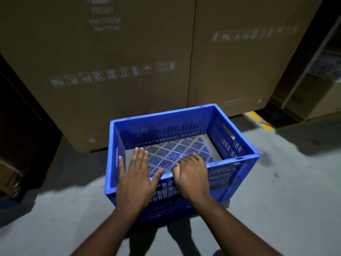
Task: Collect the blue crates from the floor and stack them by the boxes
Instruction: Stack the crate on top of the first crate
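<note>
A blue slotted plastic crate (238, 152) stands open side up in front of two tall cardboard boxes (114, 52). It looks raised off the floor, and more blue crate wall shows beneath it. My left hand (136, 178) lies flat over the crate's near rim, fingers spread and reaching inside. My right hand (191, 174) rests on the same near rim, fingers curled loosely over the edge. The crate is empty, with a perforated bottom.
Grey concrete floor (286, 209) surrounds the crate. A yellow floor line (262, 121) runs at the right by the boxes. Shelving with cartons (317, 93) stands at far right. A dark pallet or rack (22, 126) is at the left.
</note>
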Action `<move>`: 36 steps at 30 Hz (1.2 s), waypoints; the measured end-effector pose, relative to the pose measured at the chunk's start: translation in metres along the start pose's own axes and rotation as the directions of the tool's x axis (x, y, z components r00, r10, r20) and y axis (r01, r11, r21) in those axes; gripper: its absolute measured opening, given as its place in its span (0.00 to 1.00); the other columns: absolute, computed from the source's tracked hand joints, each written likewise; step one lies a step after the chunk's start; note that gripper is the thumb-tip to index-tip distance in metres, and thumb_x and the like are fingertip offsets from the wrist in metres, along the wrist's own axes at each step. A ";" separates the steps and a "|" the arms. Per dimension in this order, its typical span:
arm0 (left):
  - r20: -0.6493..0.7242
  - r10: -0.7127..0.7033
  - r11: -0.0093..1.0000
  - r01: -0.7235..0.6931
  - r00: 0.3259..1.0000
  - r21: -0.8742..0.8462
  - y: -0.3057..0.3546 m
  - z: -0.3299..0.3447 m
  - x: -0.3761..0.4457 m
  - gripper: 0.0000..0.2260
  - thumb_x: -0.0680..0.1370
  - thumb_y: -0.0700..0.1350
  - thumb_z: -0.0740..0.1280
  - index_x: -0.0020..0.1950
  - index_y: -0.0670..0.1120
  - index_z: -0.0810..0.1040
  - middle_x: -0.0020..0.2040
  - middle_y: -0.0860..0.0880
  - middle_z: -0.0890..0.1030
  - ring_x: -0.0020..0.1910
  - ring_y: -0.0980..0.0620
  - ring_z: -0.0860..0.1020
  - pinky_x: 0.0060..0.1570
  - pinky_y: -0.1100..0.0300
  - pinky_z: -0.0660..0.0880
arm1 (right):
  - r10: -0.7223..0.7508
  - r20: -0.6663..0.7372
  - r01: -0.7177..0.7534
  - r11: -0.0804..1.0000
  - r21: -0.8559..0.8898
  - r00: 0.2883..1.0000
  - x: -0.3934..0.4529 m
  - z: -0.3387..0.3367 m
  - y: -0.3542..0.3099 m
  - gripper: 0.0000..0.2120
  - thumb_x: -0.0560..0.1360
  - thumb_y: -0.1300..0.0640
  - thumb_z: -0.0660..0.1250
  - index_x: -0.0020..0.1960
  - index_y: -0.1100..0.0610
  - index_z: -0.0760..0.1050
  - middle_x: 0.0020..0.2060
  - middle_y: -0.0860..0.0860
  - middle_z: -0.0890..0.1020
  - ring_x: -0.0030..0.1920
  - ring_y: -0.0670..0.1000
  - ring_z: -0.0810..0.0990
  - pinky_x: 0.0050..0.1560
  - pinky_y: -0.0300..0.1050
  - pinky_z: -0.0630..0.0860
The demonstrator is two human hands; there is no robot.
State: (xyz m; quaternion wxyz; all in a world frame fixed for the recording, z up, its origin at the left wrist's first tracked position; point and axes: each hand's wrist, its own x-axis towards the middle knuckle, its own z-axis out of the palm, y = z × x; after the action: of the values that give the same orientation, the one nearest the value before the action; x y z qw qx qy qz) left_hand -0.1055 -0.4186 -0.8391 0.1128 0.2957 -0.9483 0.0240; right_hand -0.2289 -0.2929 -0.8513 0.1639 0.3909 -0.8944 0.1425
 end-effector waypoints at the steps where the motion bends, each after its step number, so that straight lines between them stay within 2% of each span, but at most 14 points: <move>1: -0.015 0.006 1.000 -0.006 1.000 0.003 -0.001 0.001 0.000 0.38 0.79 0.68 0.40 0.78 0.44 0.60 0.79 0.48 0.59 0.79 0.52 0.53 0.76 0.41 0.46 | 0.005 -0.028 -0.004 1.000 0.003 1.000 0.001 0.004 0.000 0.19 0.78 0.51 0.52 0.41 0.55 0.80 0.39 0.49 0.83 0.46 0.50 0.79 0.66 0.50 0.68; 5: -0.017 0.034 0.999 -0.034 0.999 -0.025 -0.002 0.003 0.005 0.35 0.80 0.65 0.42 0.78 0.43 0.60 0.78 0.47 0.61 0.79 0.51 0.55 0.75 0.41 0.52 | 0.013 -0.187 -0.007 0.999 0.034 0.982 0.004 0.022 0.003 0.15 0.75 0.53 0.57 0.45 0.56 0.82 0.42 0.50 0.83 0.47 0.51 0.80 0.63 0.51 0.70; 8: -0.003 0.084 0.995 -0.084 0.996 -0.059 -0.005 0.002 0.008 0.34 0.80 0.65 0.48 0.77 0.42 0.61 0.79 0.46 0.60 0.79 0.50 0.55 0.75 0.39 0.52 | 0.030 -0.172 -0.026 0.999 0.027 0.985 0.009 0.024 0.000 0.15 0.75 0.51 0.56 0.48 0.54 0.81 0.43 0.49 0.83 0.46 0.52 0.80 0.63 0.52 0.70; 11: 0.085 0.130 0.990 -0.123 0.988 -0.074 -0.008 -0.003 0.010 0.36 0.79 0.67 0.48 0.77 0.43 0.61 0.79 0.46 0.60 0.79 0.49 0.55 0.75 0.39 0.52 | 0.033 -0.003 -0.033 0.999 -0.014 0.999 0.012 0.008 -0.003 0.16 0.78 0.48 0.54 0.48 0.52 0.80 0.43 0.47 0.82 0.48 0.51 0.78 0.64 0.50 0.66; 13: 0.213 0.138 0.989 -0.123 0.967 -0.081 -0.010 -0.009 0.013 0.38 0.78 0.69 0.44 0.78 0.44 0.59 0.79 0.47 0.59 0.79 0.50 0.55 0.75 0.38 0.51 | 0.030 0.155 -0.021 0.998 -0.063 0.987 0.016 -0.004 -0.004 0.20 0.79 0.45 0.51 0.50 0.51 0.80 0.45 0.47 0.82 0.51 0.51 0.77 0.65 0.51 0.64; 15: 0.377 0.150 0.988 -0.131 0.914 -0.077 -0.008 -0.022 0.020 0.39 0.77 0.69 0.42 0.80 0.44 0.53 0.80 0.47 0.54 0.80 0.50 0.49 0.74 0.35 0.44 | 0.065 0.342 -0.037 0.996 -0.086 0.937 0.022 -0.019 -0.006 0.25 0.79 0.41 0.48 0.57 0.53 0.78 0.52 0.50 0.82 0.58 0.52 0.76 0.69 0.56 0.60; 17: 0.495 0.149 0.988 -0.153 0.856 -0.033 -0.002 -0.044 0.023 0.37 0.79 0.67 0.44 0.80 0.45 0.46 0.81 0.47 0.47 0.80 0.50 0.43 0.73 0.34 0.39 | 0.115 0.561 -0.098 0.993 -0.060 0.820 0.026 -0.040 -0.007 0.30 0.78 0.38 0.47 0.69 0.57 0.69 0.66 0.53 0.74 0.70 0.53 0.68 0.73 0.61 0.53; 19: 0.530 0.101 0.994 -0.106 0.842 -0.022 0.005 -0.076 0.021 0.34 0.81 0.64 0.48 0.80 0.45 0.46 0.81 0.48 0.47 0.79 0.51 0.43 0.73 0.34 0.39 | 0.119 0.690 -0.117 0.992 -0.050 0.714 0.033 -0.075 -0.013 0.32 0.78 0.37 0.50 0.74 0.58 0.62 0.72 0.54 0.67 0.74 0.54 0.60 0.74 0.61 0.53; 22: 0.532 0.053 0.998 -0.026 0.845 -0.057 0.010 -0.136 0.003 0.35 0.80 0.65 0.50 0.80 0.46 0.50 0.81 0.49 0.51 0.79 0.52 0.47 0.74 0.35 0.41 | 0.100 0.720 -0.116 0.993 -0.027 0.687 0.039 -0.143 -0.026 0.30 0.78 0.39 0.56 0.71 0.58 0.65 0.69 0.56 0.69 0.72 0.56 0.63 0.70 0.57 0.63; 26: 0.552 -0.010 0.985 0.102 0.834 -0.136 0.011 -0.239 -0.019 0.33 0.79 0.65 0.53 0.78 0.46 0.55 0.79 0.49 0.58 0.79 0.53 0.51 0.74 0.36 0.45 | 0.110 0.758 -0.151 0.988 -0.016 0.643 0.044 -0.248 -0.043 0.27 0.77 0.42 0.58 0.69 0.59 0.65 0.67 0.57 0.70 0.69 0.58 0.64 0.66 0.58 0.66; 30: 0.463 -0.081 0.959 0.196 0.883 -0.207 0.016 -0.365 -0.036 0.31 0.79 0.64 0.53 0.77 0.47 0.59 0.77 0.50 0.61 0.78 0.52 0.54 0.75 0.39 0.47 | 0.085 0.748 -0.164 0.986 0.033 0.658 0.057 -0.366 -0.075 0.27 0.77 0.42 0.59 0.68 0.59 0.65 0.67 0.58 0.70 0.68 0.58 0.65 0.66 0.58 0.67; 34: 0.401 -0.155 0.929 0.271 0.903 -0.251 0.020 -0.467 -0.064 0.30 0.80 0.63 0.55 0.76 0.47 0.60 0.77 0.50 0.62 0.78 0.52 0.55 0.75 0.40 0.50 | 0.038 0.698 -0.134 0.987 0.084 0.716 0.056 -0.462 -0.113 0.27 0.77 0.42 0.60 0.69 0.58 0.64 0.67 0.58 0.70 0.68 0.59 0.65 0.64 0.59 0.68; 36: 0.385 -0.189 0.917 0.303 0.903 -0.260 0.020 -0.506 -0.078 0.29 0.80 0.62 0.55 0.76 0.47 0.61 0.76 0.49 0.63 0.78 0.52 0.56 0.75 0.40 0.51 | 0.020 0.696 -0.128 0.986 0.103 0.718 0.048 -0.498 -0.130 0.27 0.77 0.42 0.60 0.69 0.57 0.64 0.67 0.58 0.69 0.69 0.59 0.64 0.64 0.58 0.67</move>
State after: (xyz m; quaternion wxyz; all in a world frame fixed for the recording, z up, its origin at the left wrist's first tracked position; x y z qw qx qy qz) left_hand 0.0466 -0.3018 -0.3641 -0.0112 0.3921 -0.8990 -0.1946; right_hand -0.0724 -0.2187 -0.3646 -0.2166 0.3903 -0.8930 0.0565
